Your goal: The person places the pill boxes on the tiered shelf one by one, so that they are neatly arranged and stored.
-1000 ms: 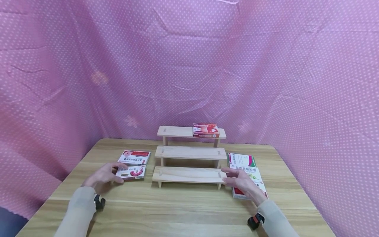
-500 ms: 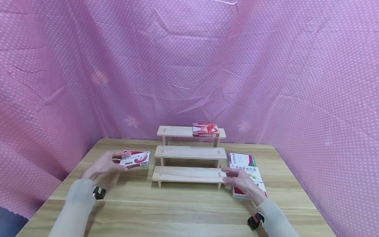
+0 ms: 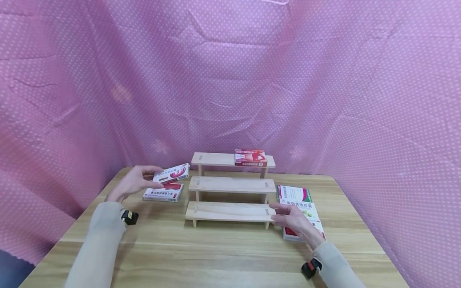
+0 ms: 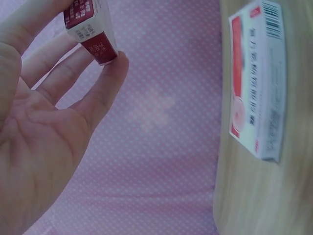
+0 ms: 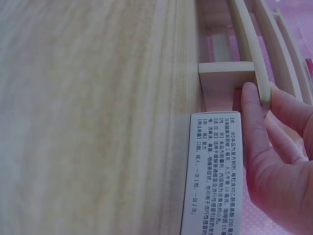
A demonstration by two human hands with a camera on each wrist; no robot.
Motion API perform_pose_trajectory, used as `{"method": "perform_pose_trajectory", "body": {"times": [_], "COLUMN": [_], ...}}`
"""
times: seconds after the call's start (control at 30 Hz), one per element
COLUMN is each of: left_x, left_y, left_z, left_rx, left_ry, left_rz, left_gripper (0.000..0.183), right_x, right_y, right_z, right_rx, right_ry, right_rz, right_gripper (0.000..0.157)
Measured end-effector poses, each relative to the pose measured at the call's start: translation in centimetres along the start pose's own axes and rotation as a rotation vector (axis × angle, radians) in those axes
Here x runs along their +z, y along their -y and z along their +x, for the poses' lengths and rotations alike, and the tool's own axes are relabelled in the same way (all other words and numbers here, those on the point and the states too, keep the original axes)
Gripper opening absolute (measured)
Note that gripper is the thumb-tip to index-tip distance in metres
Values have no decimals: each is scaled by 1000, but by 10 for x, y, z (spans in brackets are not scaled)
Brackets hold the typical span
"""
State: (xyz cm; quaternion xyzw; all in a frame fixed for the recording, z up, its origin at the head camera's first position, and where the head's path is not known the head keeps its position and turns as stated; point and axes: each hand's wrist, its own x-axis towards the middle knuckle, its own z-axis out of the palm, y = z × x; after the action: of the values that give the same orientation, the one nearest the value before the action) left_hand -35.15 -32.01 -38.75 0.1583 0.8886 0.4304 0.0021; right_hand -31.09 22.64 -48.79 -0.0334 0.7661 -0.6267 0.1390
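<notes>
My left hand [image 3: 136, 183] pinches a white and red medicine box [image 3: 172, 173] between thumb and fingers, tilted and lifted off the table. In the left wrist view the dark red and white end of that box [image 4: 93, 30] shows. Just below it, a second medicine box [image 3: 161, 194] with a red band lies flat. At the right end of a three-step wooden display stand [image 3: 227, 212], my right hand [image 3: 293, 221] grips the lowest board. The right wrist view shows the thumb [image 5: 252, 100] under the board's end by its leg, with fingers on the other side.
A red medicine box [image 3: 250, 157] lies on the top step, towards its right end. Right of the stand several boxes lie in a column, among them a green and white box [image 3: 293, 195]. A pink dotted cloth [image 3: 230, 88] hangs behind the wooden table [image 3: 216, 256].
My left hand has picked up the nearer left box and carried it up and away from me, past the box with the red band. The right hand has stayed on the stand.
</notes>
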Motion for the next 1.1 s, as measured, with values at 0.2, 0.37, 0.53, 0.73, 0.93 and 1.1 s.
{"method": "perform_pose_trajectory", "body": {"times": [0.2,0.37,0.53,0.73,0.93,1.1], "left_x": [0,7,16,26,31,38], "left_y": [-16,-27,-33,-41,-50,-56], "left_z": [12,24,35,46,55,64], "left_rx": [14,34,42,79,115,125], "left_ry": [-37,-54,-63,-81,-99,-70], "left_rz": [49,44,51,50,82,24], "left_gripper": [70,71,69,68,68,69], "right_x": [0,0,1,2,1,0], "right_y": [0,2,3,3,1,1], "right_z": [1,0,0,-1,-1,-2], "right_rx": [-4,-1,14,23,15,8], "right_ry": [8,3,-3,-9,6,16], "right_rz": [5,-12,-13,-21,-7,4], "right_gripper": [56,54,55,56,58,59]}}
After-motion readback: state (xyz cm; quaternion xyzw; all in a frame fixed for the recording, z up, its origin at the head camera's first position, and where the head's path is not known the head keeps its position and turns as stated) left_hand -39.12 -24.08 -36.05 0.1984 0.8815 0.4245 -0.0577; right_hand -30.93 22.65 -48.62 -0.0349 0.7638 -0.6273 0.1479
